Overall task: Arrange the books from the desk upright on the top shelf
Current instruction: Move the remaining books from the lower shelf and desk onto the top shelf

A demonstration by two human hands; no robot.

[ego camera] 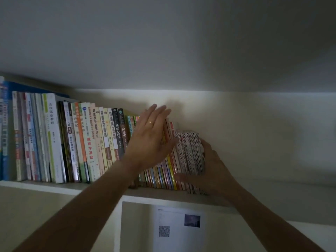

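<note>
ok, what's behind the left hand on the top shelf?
The left hand, fingers straight, lies flat against thin colourful books; their lower spines show below the wrist. Their upper spines are covered. The right hand grips a bundle of thin booklets beside them.

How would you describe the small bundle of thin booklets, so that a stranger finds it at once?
Look at the top shelf and follow the row of books to its right end. The bundle of thin booklets stands last there, gripped by the right hand. It is shorter than its neighbours, with pink-and-white striped spines.
</note>
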